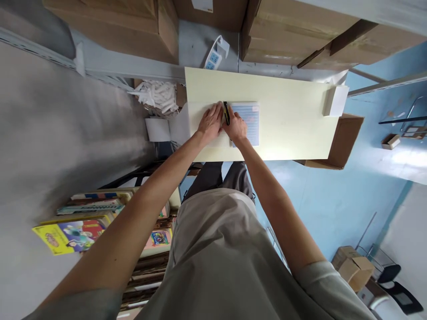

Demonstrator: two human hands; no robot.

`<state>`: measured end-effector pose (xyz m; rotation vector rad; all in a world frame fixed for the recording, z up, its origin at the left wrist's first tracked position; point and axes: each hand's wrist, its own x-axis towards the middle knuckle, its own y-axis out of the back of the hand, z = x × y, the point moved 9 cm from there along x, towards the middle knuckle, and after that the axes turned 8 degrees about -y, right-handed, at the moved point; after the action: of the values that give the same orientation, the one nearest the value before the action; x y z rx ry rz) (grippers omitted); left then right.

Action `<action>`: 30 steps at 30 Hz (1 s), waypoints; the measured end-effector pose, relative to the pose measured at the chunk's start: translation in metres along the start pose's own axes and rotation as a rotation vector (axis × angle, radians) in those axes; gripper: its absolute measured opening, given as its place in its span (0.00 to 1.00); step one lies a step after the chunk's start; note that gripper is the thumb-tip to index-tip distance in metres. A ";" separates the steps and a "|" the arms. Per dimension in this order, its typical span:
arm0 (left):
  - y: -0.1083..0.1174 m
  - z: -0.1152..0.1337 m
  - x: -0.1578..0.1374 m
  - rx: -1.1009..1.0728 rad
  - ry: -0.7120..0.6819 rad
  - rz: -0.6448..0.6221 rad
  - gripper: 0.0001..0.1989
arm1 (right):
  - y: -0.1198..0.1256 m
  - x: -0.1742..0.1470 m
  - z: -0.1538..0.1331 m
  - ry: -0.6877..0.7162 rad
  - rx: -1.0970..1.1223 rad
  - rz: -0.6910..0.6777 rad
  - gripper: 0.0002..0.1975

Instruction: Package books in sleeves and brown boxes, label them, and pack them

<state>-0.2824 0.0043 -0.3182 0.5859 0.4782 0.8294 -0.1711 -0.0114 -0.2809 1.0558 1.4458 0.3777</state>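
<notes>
My right hand (236, 128) is closed around a slim black utility knife (227, 114) with a yellow stripe, pointing away from me. It rests at the left edge of a flat pad with blue printed lines (250, 124) and a small pink patch near its top corner. My left hand (211, 122) lies flat with its fingers stretched out, just left of the knife, close against my right hand. What looks like a thin, pale sheet lies under my left hand, though its outline is faint. Everything sits on a cream-coloured tabletop (293, 120).
A small white box (336, 101) stands at the table's right end, above an open cardboard box (347, 141). A power strip (212, 59) lies behind the table. Large cartons (287, 35) line the shelf. Crumpled white strips (160, 95) fill a box at left; booklets (80, 233) are stacked lower left.
</notes>
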 end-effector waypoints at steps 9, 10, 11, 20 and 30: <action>0.008 0.006 -0.001 0.003 -0.054 -0.004 0.48 | -0.011 0.007 -0.001 0.012 -0.017 -0.001 0.42; 0.008 0.005 0.000 0.014 -0.052 -0.018 0.48 | -0.010 0.006 -0.001 0.012 -0.025 -0.004 0.42; 0.009 0.003 0.001 0.023 -0.051 -0.031 0.48 | -0.010 0.005 -0.002 0.013 -0.032 -0.006 0.41; 0.014 0.008 0.007 0.015 -0.067 -0.045 0.48 | -0.009 -0.006 -0.003 0.010 -0.072 -0.007 0.40; 0.010 0.005 0.008 0.046 -0.092 -0.052 0.46 | -0.017 -0.027 0.001 -0.003 -0.063 0.008 0.43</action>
<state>-0.2799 0.0147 -0.3097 0.6486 0.4280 0.7406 -0.1812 -0.0413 -0.2777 1.0113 1.4186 0.4249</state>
